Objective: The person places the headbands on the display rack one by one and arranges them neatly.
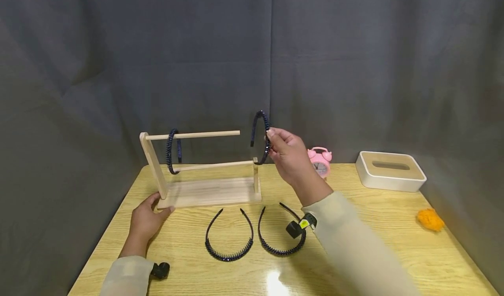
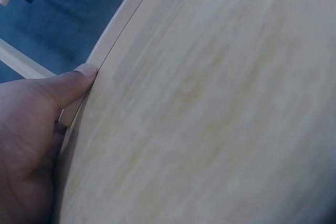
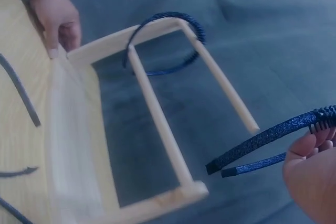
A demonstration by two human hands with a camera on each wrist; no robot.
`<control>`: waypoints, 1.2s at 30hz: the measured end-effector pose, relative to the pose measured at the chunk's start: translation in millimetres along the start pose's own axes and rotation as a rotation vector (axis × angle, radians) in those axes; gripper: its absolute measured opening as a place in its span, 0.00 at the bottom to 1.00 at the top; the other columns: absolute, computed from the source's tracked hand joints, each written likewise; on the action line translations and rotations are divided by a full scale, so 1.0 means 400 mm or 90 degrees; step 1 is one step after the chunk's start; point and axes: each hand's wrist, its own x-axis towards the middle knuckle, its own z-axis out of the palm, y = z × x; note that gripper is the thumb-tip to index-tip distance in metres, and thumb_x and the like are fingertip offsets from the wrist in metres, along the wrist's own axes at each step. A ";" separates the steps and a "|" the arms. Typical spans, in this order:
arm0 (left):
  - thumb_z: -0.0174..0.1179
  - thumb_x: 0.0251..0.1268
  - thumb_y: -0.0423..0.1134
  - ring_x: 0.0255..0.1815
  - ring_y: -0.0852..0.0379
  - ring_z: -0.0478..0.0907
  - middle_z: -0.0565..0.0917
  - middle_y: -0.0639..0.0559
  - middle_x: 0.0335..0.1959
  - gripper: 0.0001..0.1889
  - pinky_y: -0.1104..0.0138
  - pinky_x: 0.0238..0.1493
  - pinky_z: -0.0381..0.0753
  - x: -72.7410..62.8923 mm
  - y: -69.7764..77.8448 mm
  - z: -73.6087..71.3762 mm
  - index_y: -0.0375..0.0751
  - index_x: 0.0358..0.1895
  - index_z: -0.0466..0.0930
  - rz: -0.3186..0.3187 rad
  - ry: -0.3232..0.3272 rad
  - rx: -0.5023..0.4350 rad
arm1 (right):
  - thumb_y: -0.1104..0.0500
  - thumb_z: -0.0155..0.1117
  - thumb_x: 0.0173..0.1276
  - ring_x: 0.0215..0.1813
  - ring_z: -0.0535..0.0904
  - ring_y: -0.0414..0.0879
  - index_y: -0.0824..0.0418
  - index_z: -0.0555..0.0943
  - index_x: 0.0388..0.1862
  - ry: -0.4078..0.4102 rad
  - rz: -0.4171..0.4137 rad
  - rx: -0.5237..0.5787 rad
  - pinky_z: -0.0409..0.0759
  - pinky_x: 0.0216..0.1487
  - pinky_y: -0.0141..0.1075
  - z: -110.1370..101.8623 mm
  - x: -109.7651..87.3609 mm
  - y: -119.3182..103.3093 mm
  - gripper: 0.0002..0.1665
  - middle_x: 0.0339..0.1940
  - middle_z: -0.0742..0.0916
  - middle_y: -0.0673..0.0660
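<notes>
In the head view my right hand (image 1: 289, 153) pinches a dark, toothed headband (image 1: 261, 114) between thumb and fingers. The headband is in the air, just off the free right end of the upper rod (image 1: 204, 134) of a wooden rack (image 1: 212, 192). My left hand (image 1: 146, 219) grips the front left corner of the rack's base, its thumb (image 2: 79, 80) on the front edge. A second dark headband (image 1: 169, 151) hangs around the upper rod near the left post; in the right wrist view this headband (image 3: 168, 15) also reaches the lower rod (image 3: 163, 119).
Two more dark headbands, a left one (image 1: 228, 258) and a right one (image 1: 279, 253), lie on the wooden table (image 1: 189, 261) before the rack. A pink alarm clock (image 1: 320, 164), a white tissue box (image 1: 390, 182) and an orange fluffy item (image 1: 430, 220) stand to the right. Grey cloth hangs behind.
</notes>
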 end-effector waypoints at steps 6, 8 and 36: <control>0.71 0.76 0.51 0.87 0.27 0.57 0.64 0.34 0.86 0.44 0.30 0.84 0.58 -0.002 0.000 0.002 0.43 0.88 0.61 -0.004 0.003 -0.009 | 0.63 0.59 0.87 0.38 0.78 0.38 0.73 0.81 0.58 0.003 0.028 -0.055 0.80 0.42 0.28 0.066 0.027 0.061 0.13 0.38 0.83 0.49; 0.72 0.76 0.51 0.87 0.27 0.57 0.64 0.34 0.86 0.44 0.30 0.84 0.59 -0.002 0.000 0.004 0.43 0.88 0.61 -0.003 0.005 -0.011 | 0.61 0.60 0.87 0.40 0.78 0.38 0.73 0.81 0.62 0.003 0.040 -0.089 0.80 0.45 0.29 0.082 0.032 0.078 0.17 0.41 0.83 0.49; 0.71 0.77 0.50 0.87 0.30 0.60 0.66 0.33 0.85 0.42 0.30 0.83 0.60 -0.001 0.013 0.024 0.44 0.87 0.64 0.015 0.013 -0.009 | 0.58 0.64 0.85 0.53 0.81 0.42 0.67 0.84 0.65 -0.088 0.094 -0.198 0.82 0.67 0.49 0.197 0.042 0.228 0.17 0.50 0.85 0.51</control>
